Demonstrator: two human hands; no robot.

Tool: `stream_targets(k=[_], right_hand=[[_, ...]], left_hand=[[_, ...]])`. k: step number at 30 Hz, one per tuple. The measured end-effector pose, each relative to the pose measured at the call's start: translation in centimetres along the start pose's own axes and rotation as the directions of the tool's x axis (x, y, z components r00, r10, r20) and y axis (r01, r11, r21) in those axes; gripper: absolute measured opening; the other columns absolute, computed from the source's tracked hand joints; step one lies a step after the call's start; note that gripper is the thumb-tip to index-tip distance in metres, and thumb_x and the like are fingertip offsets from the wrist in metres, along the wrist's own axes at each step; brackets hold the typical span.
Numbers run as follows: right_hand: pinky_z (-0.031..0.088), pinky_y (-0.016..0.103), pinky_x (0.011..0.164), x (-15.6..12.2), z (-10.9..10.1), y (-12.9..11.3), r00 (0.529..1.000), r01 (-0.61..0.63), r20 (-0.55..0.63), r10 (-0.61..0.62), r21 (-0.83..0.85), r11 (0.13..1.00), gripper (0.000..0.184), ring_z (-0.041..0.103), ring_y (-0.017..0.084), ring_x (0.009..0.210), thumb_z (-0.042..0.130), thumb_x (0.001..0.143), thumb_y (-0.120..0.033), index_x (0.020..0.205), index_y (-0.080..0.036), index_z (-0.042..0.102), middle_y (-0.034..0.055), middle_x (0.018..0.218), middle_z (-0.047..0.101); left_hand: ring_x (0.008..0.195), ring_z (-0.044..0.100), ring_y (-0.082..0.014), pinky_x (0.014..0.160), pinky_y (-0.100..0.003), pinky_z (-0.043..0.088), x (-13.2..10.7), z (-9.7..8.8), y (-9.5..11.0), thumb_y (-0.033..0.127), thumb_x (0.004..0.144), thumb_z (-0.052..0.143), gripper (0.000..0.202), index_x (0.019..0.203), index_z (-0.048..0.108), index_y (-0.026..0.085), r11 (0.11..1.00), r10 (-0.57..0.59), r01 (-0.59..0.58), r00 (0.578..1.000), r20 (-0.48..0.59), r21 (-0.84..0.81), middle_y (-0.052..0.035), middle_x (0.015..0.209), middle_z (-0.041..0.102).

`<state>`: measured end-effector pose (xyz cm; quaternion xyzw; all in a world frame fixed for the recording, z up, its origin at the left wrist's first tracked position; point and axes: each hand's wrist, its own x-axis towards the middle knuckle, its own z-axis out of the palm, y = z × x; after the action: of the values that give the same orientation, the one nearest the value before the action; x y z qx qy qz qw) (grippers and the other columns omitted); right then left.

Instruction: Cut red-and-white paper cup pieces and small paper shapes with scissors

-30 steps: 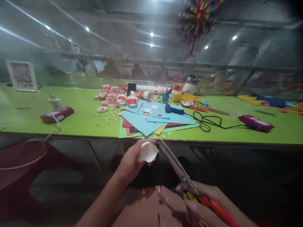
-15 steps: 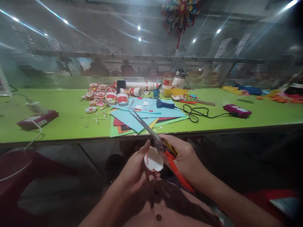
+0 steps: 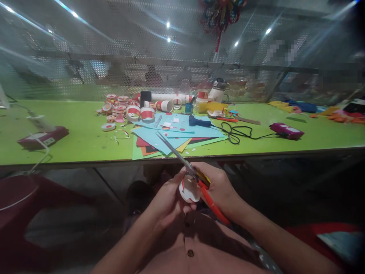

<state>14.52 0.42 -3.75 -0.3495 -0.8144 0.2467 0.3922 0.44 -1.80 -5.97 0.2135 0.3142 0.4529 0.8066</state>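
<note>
Close over the lap, the left hand (image 3: 168,199) is gripping a small white paper cup (image 3: 189,189), while the right hand (image 3: 221,188), closed on the orange-handled scissors (image 3: 196,177), is now pressing against it; a second ago the two were apart, so cutting is likely under way. Beyond, coloured paper sheets (image 3: 173,139) and cut cups (image 3: 139,112) are lying on the green surface (image 3: 71,140).

A long green table (image 3: 71,140) stood before a perforated metal screen (image 3: 85,64); ceiling lights (image 3: 168,25) glared above; the floor lay dark.
</note>
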Motion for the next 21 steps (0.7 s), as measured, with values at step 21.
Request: stream_targets(k=[21], right_hand=[[0.05,0.031,0.074,-0.4,-0.1,1.4,0.977,-0.093,-0.204,0.068,-0.115,0.989,0.041,0.062,0.02,0.079,0.053,0.066,-0.004,0.105,-0.018,0.058,0.0048,0.09,0.064]], left_hand=[[0.051,0.05,-0.0105,0.045,-0.02,0.038,-0.9,0.3,0.1,0.038,0.086,0.05,0.028,0.077,0.061,0.014,0.902,0.408,-0.392,0.911,-0.06,0.182,0.0,0.063,0.057]])
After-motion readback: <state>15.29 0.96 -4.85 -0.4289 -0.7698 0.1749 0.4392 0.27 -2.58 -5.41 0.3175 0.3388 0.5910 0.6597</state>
